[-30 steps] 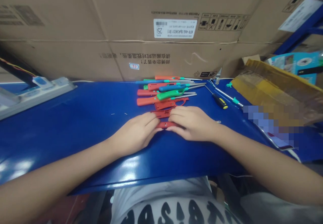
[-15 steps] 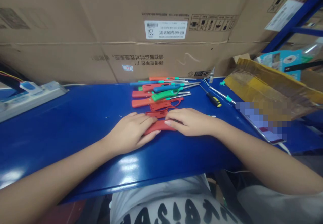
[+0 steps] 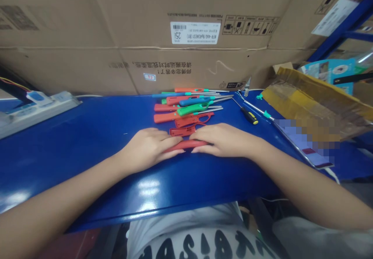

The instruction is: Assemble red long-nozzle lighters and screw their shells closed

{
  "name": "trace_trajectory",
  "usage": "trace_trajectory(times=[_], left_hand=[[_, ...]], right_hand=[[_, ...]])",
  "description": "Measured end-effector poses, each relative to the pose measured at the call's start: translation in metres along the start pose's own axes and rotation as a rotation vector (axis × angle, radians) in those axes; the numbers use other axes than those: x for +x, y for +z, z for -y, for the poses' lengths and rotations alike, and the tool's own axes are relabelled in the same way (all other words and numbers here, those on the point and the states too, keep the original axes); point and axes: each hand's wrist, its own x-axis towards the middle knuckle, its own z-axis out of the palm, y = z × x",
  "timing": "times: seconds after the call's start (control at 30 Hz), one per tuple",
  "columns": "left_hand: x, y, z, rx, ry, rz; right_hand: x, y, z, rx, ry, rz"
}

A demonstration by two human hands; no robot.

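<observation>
A red lighter body (image 3: 186, 145) lies level between my hands, low over the blue table. Its left end is in my left hand (image 3: 148, 148), whose fingers are closed round it. My right hand (image 3: 223, 140) grips the other end with thumb and fingers. Just behind the hands is an open red lighter shell (image 3: 180, 131), with another red shell (image 3: 189, 121) beyond it. Farther back several lighters lie in a pile, among them a green one (image 3: 192, 109), a blue one (image 3: 190, 102) and an orange-red one (image 3: 166, 117), their metal tubes pointing right.
A black and yellow screwdriver (image 3: 250, 116) lies right of the pile, near a phone (image 3: 303, 144) with a cable. A taped cardboard piece (image 3: 317, 103) is at the right, a power strip (image 3: 37, 111) at the left. A large carton (image 3: 131, 25) stands behind the table (image 3: 87, 134).
The red lighter body has turned slightly between my hands and now lies more level. My right-hand grip has shifted a little. The whole view has moved slightly.
</observation>
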Motion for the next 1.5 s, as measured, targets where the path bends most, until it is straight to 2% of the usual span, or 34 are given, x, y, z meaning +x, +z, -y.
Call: trace_trajectory(times=[0.1,0.2,0.3,0.37,0.53,0.63,0.7,0.77,0.87,0.97,1.07,1.17,1.3,1.37,1.43,1.5], left_hand=[[-0.001,0.0,0.011,0.008,-0.031,-0.022],[-0.004,-0.001,0.021,0.009,-0.09,-0.047],[-0.005,-0.001,0.027,0.007,-0.131,-0.059],[-0.005,-0.002,0.028,-0.011,-0.14,-0.059],[-0.005,-0.003,0.025,-0.11,-0.169,-0.059],[-0.007,-0.003,0.021,-0.234,-0.19,-0.039],[-0.007,-0.003,0.018,-0.349,-0.229,-0.029],[-0.006,-0.004,0.015,-0.503,-0.334,-0.034],[0.001,-0.007,0.009,-0.804,-0.579,-0.033],[0.005,-0.01,0.006,-1.009,-0.681,0.007],[0.004,-0.01,0.005,-0.957,-0.639,-0.032],[-0.002,-0.009,0.007,-0.759,-0.454,-0.098],[-0.006,-0.006,0.011,-0.534,-0.226,-0.114],[-0.006,-0.005,0.012,-0.408,-0.15,-0.065],[-0.005,-0.004,0.013,-0.276,-0.096,0.047],[-0.003,-0.004,0.011,-0.168,-0.072,0.165]], right_hand=[[-0.014,-0.019,-0.02,-0.114,0.045,-0.073],[-0.029,-0.036,-0.047,-0.203,0.157,-0.08],[-0.037,-0.045,-0.067,-0.225,0.253,-0.075],[-0.038,-0.047,-0.073,-0.221,0.252,-0.083],[-0.029,-0.04,-0.061,-0.148,0.061,-0.15],[-0.018,-0.026,-0.045,-0.079,-0.074,-0.211],[-0.012,-0.016,-0.037,-0.129,-0.147,-0.284],[-0.009,-0.008,-0.034,-0.189,-0.189,-0.357],[-0.008,-0.006,-0.033,-0.197,-0.243,-0.471],[-0.01,-0.009,-0.029,-0.223,-0.252,-0.494],[-0.011,-0.012,-0.023,-0.224,-0.212,-0.45],[-0.011,-0.012,-0.018,-0.187,-0.188,-0.406],[-0.01,-0.009,-0.017,-0.191,-0.151,-0.337],[-0.009,-0.008,-0.018,-0.192,-0.11,-0.228],[-0.009,-0.008,-0.018,-0.183,-0.059,-0.092],[-0.01,-0.011,-0.02,-0.155,-0.008,-0.01]])
